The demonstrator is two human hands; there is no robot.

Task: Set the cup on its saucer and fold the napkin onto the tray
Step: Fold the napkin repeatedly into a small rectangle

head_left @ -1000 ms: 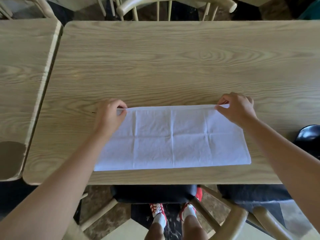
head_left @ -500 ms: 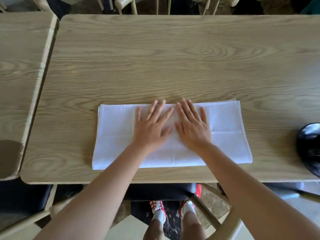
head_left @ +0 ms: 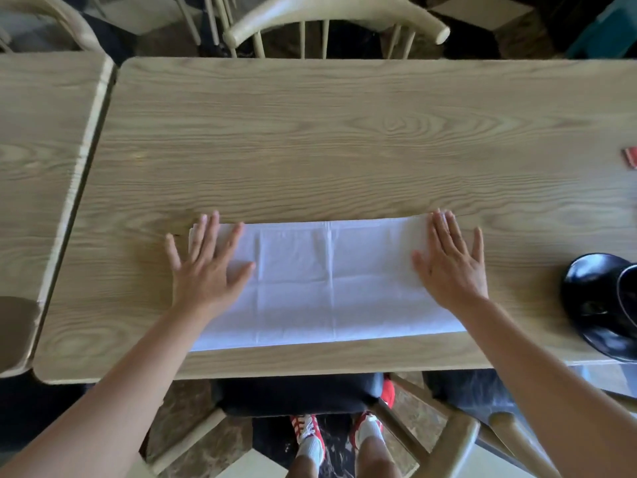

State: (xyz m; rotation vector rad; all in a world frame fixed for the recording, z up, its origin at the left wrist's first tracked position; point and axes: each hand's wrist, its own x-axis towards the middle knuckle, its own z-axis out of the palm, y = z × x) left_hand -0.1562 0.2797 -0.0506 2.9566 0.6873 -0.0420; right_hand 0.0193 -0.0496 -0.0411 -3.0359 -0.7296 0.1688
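Observation:
A white napkin (head_left: pixel 327 284), folded into a long rectangle, lies flat near the front edge of the wooden table (head_left: pixel 344 139). My left hand (head_left: pixel 206 267) rests palm down on the napkin's left end, fingers spread. My right hand (head_left: pixel 451 263) lies flat on its right end in the same way. Neither hand holds anything. At the right edge of the view sits a glossy black saucer (head_left: pixel 586 298) with a black cup (head_left: pixel 629 291) on it, both partly cut off. No tray is in view.
A second wooden table (head_left: pixel 38 167) butts against the left side with a narrow gap. A pale wooden chair (head_left: pixel 337 19) stands beyond the far edge. A small red object (head_left: pixel 630 163) lies at the right edge. Chair arms and my feet show below.
Both hands slid outward from the napkin's middle to its two ends, flat on the cloth. A second ago they pinched its far corners. The view shifted slightly right.

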